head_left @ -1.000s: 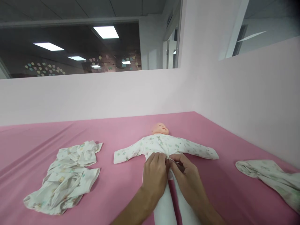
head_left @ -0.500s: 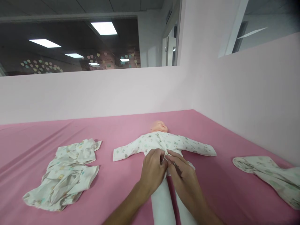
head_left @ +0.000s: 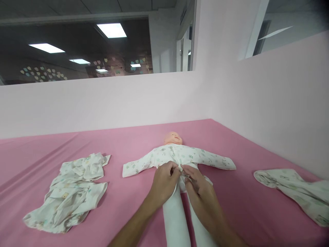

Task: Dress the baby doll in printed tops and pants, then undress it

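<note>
Pinching the printed shirt (head_left: 163, 153) on the doll (head_left: 173, 138), the left hand (head_left: 163, 182) nearly meets the right hand (head_left: 202, 189), whose grip I cannot tell.

Surfaces: matt cloth, smooth plastic, glass

Top (head_left: 164, 155), at the grip: thin cloth, matt, creased. Head (head_left: 173, 138), beyond it: smooth plastic by look, slight sheen. Legs (head_left: 176, 218), nearer than the grip: smooth, matt; material unclear. Sheet (head_left: 117, 197), beneath: matt cloth, ridged far left. Clothes (head_left: 68, 199), left of the grip: crumpled matt cloth. Window (head_left: 77, 37), far beyond: glossy, glass-like.
</note>
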